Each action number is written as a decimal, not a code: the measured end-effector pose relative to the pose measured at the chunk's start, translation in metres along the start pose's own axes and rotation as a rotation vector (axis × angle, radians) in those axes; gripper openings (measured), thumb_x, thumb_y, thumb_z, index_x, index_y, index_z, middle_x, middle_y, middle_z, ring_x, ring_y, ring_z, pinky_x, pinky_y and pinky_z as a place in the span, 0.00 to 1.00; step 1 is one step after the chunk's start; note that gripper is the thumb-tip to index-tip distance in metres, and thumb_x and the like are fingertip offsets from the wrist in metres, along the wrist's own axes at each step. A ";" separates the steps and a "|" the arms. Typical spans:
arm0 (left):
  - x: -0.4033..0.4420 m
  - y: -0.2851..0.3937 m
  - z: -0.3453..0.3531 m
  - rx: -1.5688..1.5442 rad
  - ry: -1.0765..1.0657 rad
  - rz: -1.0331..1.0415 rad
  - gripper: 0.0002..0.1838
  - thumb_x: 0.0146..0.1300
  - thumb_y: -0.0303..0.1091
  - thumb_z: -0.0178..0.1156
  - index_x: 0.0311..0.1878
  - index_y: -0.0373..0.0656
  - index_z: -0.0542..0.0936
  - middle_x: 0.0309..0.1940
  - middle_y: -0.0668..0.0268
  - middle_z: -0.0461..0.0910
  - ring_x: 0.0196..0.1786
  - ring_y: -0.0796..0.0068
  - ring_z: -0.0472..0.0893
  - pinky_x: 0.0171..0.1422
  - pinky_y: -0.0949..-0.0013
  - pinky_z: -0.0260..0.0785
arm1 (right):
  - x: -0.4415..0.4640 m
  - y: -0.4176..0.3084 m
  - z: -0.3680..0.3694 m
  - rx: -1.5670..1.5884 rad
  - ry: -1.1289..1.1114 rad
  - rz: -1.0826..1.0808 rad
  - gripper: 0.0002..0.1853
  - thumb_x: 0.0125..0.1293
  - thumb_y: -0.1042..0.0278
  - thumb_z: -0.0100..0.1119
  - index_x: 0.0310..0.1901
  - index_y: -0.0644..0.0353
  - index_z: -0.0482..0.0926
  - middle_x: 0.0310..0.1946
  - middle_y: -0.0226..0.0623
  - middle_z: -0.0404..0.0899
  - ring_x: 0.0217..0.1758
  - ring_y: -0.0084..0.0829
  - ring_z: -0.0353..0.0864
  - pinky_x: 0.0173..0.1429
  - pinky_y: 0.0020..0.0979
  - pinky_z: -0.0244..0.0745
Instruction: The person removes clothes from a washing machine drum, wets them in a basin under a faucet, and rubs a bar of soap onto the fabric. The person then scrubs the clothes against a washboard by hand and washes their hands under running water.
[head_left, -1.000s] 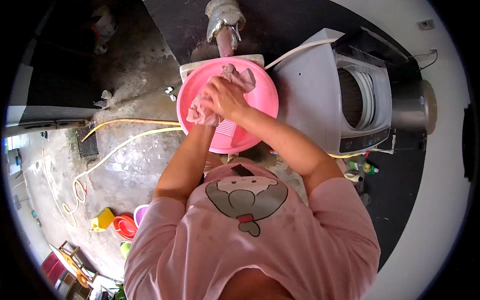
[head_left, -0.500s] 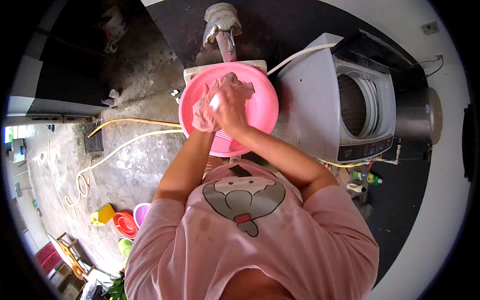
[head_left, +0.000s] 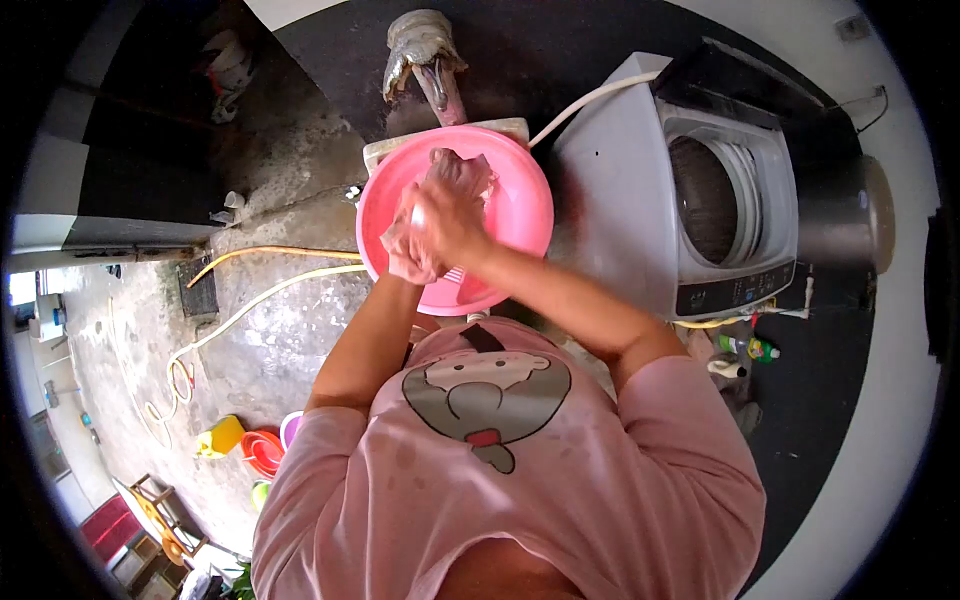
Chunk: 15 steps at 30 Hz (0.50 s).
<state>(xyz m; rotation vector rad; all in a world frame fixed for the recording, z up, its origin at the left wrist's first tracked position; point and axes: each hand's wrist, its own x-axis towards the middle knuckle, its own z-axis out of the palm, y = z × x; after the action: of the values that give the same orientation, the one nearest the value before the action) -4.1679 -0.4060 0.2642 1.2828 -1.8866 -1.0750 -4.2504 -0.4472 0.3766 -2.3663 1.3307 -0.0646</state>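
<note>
A wet-looking pink cloth is bunched between my two hands above a round pink basin. My right hand lies over the cloth with its fingers closed on it, somewhat blurred. A small white patch shows at its fingers; I cannot tell whether it is soap or foam. Under the cloth is my left hand, mostly covered by the folds and gripping them from below. Part of a ridged pink washboard shows in the basin below my wrists.
To the right stands a top-loading washing machine with its lid up. A wrapped pipe rises behind the basin. Yellow hoses run over the wet floor at left, near a yellow jug and a red basin. Bottles lie at right.
My hands have shifted slightly toward my body with the cloth still between them. The cloth's folds have changed shape, and the whole view has tilted a little.
</note>
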 end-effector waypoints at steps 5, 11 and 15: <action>0.029 0.047 -0.018 1.433 -0.254 -0.083 0.26 0.69 0.48 0.37 0.64 0.44 0.61 0.62 0.61 0.64 0.64 0.65 0.63 0.67 0.63 0.54 | 0.042 0.070 0.086 0.198 0.664 0.204 0.14 0.52 0.70 0.57 0.41 0.59 0.70 0.38 0.48 0.69 0.45 0.48 0.71 0.45 0.44 0.70; 0.051 0.060 0.002 1.185 0.027 -0.817 0.25 0.69 0.46 0.37 0.67 0.50 0.58 0.65 0.63 0.59 0.67 0.71 0.57 0.69 0.66 0.49 | 0.049 0.046 0.105 0.181 0.411 0.214 0.17 0.55 0.60 0.56 0.45 0.56 0.70 0.42 0.48 0.70 0.53 0.50 0.69 0.53 0.47 0.67; 0.026 0.018 -0.032 2.530 -0.091 0.423 0.20 0.66 0.41 0.42 0.60 0.49 0.67 0.58 0.62 0.65 0.57 0.66 0.65 0.64 0.58 0.55 | 0.054 0.051 0.084 0.193 0.517 0.179 0.20 0.54 0.56 0.59 0.45 0.56 0.71 0.47 0.47 0.67 0.56 0.50 0.66 0.55 0.47 0.66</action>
<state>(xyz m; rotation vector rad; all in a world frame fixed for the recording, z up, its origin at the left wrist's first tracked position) -4.1583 -0.4354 0.2966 1.2106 -2.7216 2.3871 -4.2417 -0.4868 0.2719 -2.1323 1.6699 -0.7597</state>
